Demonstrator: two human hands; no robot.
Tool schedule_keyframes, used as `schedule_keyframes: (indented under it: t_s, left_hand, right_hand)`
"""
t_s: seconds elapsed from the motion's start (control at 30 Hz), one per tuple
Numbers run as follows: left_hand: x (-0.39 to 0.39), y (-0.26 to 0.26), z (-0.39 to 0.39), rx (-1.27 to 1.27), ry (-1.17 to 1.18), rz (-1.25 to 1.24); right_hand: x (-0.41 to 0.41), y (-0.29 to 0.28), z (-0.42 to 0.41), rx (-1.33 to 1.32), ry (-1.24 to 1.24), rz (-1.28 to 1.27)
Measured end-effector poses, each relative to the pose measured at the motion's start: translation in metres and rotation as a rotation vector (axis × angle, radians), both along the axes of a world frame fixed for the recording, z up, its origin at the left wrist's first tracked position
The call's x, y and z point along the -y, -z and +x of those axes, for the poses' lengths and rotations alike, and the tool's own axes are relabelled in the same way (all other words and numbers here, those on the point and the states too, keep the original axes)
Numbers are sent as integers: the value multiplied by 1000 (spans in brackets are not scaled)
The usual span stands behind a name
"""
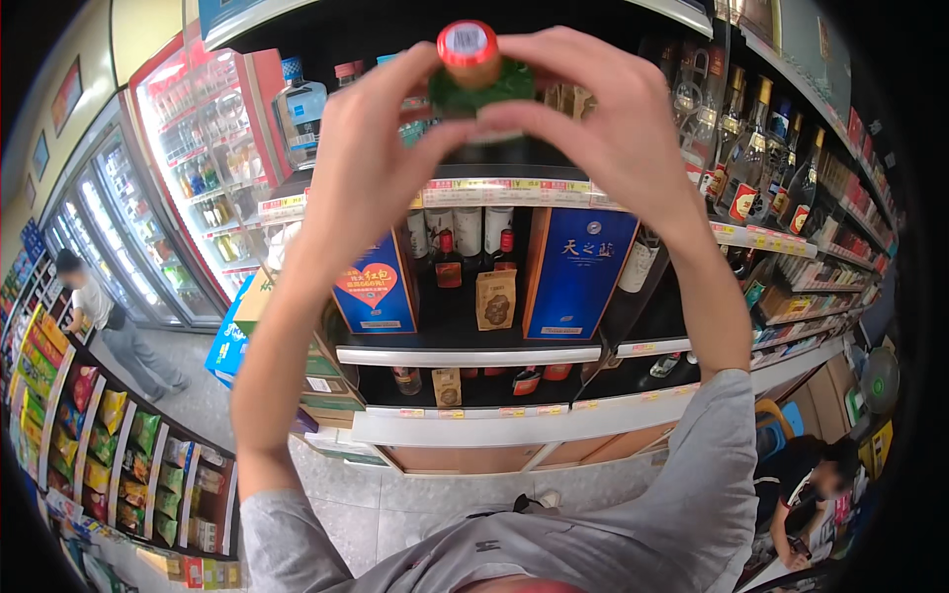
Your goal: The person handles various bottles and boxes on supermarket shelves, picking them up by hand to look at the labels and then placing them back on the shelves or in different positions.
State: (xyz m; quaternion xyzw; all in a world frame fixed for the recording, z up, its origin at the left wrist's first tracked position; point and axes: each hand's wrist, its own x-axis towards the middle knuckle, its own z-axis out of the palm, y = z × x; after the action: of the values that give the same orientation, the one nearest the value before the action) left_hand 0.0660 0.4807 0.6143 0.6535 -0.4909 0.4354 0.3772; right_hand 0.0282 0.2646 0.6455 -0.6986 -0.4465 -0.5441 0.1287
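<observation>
Both my hands are raised in front of the upper shelf, holding a green glass bottle (485, 95) between them. Its red cap (467, 43), with a printed code on top, tilts towards me. My left hand (385, 126) grips the bottle from the left, thumb on the near side. From the right, my right hand (604, 104) closes around it with its thumb in front. Fingers hide parts of the bottle. Behind my left hand stands a pale blue liquor bottle (300, 111). Price tags line the shelf edge (511, 194) just below my hands.
Lower down are blue liquor boxes (582, 274), a brown paper package (495, 300) and small dark bottles (448, 259). Clear bottles (745, 174) stand at right. A snack rack (122, 452) and glass-door fridges (137, 215) are at left. One person (111, 319) stands left; another (801, 489) sits right.
</observation>
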Motion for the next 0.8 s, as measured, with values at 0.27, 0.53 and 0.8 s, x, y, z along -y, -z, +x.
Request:
schedule_keyframes:
  t_s: [0.27, 0.53, 0.8]
  left_hand:
    - [42, -14, 95, -204, -193, 79]
    - [71, -10, 113, -803, 54, -19]
    - [79, 11, 186, -780, -73, 2]
  right_hand:
    - [36, -13, 118, -355, 172, 113]
    - [44, 2, 190, -631, 267, 88]
    - [30, 16, 218, -665, 294, 127]
